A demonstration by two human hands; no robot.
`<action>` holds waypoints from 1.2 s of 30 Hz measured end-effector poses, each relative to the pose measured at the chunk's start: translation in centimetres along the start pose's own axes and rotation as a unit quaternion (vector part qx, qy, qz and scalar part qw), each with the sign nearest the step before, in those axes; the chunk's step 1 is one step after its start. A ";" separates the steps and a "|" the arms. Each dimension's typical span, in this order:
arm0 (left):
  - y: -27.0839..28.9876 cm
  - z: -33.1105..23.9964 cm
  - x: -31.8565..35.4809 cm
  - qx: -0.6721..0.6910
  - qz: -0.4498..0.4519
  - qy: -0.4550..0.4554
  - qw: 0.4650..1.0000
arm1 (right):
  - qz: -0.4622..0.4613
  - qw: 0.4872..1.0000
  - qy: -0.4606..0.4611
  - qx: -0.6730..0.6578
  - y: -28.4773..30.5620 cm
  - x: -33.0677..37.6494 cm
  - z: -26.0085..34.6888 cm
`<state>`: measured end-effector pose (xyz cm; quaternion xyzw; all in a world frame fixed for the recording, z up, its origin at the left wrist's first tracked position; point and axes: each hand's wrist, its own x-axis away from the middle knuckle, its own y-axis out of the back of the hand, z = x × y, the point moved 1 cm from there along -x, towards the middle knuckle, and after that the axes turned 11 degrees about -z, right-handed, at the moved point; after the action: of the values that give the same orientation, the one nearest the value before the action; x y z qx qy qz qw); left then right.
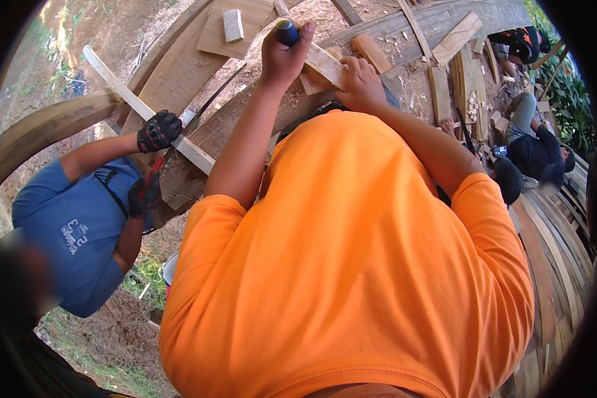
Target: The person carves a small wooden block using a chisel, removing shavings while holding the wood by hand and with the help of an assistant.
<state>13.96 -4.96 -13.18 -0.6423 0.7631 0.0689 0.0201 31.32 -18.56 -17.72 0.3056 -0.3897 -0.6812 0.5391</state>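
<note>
My left hand (285,58) is closed round the rounded blue handle of a tool (286,30), whose working end is hidden behind the fist. Beside it, a pale strip of wood (325,65) slants down to the right. My right hand (361,85) grips the lower end of this strip, fingers curled over it. Small brown wood blocks (372,53) lie just past my right hand on the work surface. Both my arms reach forward from the orange shirt.
On my left, a person in a blue shirt (79,232) with black gloves holds a red-handled saw against a long wooden strip (123,89). Curved timbers (53,123) and boards surround me. More people sit at right, near stacked planks (544,265). Wood chips (472,109) are scattered about.
</note>
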 end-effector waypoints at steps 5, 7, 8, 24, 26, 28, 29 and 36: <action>0.0 0.5 0.1 -0.013 -0.003 -0.010 1.000 | -0.001 0.999 0.036 0.021 0.7 -1.6 1.3; 0.5 0.5 -0.2 0.002 -0.011 0.025 1.000 | 0.029 0.999 0.028 -0.004 0.7 -2.0 1.3; 0.8 0.6 -0.5 0.039 -0.019 0.045 0.998 | 0.050 0.998 0.020 -0.034 0.5 -2.3 0.7; 8.8 1.9 -1.1 0.265 -0.192 0.106 0.939 | 0.203 0.969 0.091 -0.107 -6.3 -14.0 2.7; 9.9 2.1 -0.3 0.270 -0.198 0.107 0.936 | 0.219 0.965 0.094 -0.109 -7.6 -13.3 2.5; 10.2 -1.3 0.4 0.262 -0.211 0.087 0.938 | 0.265 0.956 0.070 -0.105 -7.8 -12.2 2.6; 10.6 -1.2 1.0 0.253 -0.206 0.086 0.941 | 0.269 0.953 0.053 -0.132 -8.9 -10.8 1.7; 9.6 -2.0 5.2 0.201 -0.202 0.090 0.954 | 0.324 0.930 0.046 -0.168 -6.0 -7.7 4.5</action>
<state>3.75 -8.74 -11.07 -0.7695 0.6139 -0.1496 0.0933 26.31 -9.48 -20.65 0.0989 -0.3215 -0.5104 0.7914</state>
